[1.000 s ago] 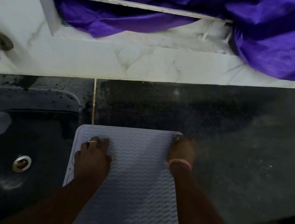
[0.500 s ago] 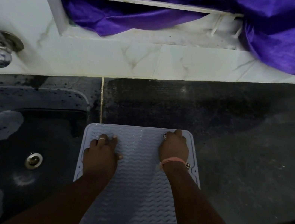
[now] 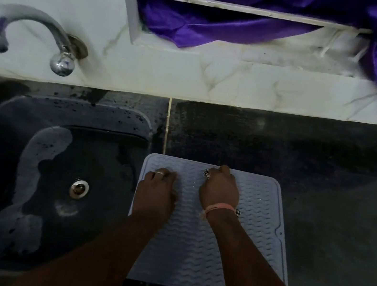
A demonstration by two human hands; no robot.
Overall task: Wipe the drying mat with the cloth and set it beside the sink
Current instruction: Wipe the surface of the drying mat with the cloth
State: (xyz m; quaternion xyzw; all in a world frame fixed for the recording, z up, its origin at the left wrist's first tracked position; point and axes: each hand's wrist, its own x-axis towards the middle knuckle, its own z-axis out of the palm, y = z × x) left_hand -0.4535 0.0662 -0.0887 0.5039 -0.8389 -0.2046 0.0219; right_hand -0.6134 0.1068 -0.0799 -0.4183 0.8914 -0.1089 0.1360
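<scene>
Both hands are down on the drying mat, which lies flat on the dark counter at lower centre, its left edge just beside the sink. Since a second ago the right hand has come in from the mat's far right corner toward the middle; the left hand has stayed near the left edge. Both have fingers curled under, knuckles up, resting on the ribbed surface and gripping nothing I can make out. No cloth shows anywhere. To me the mat looks already placed, with only a final smoothing or letting go left
</scene>
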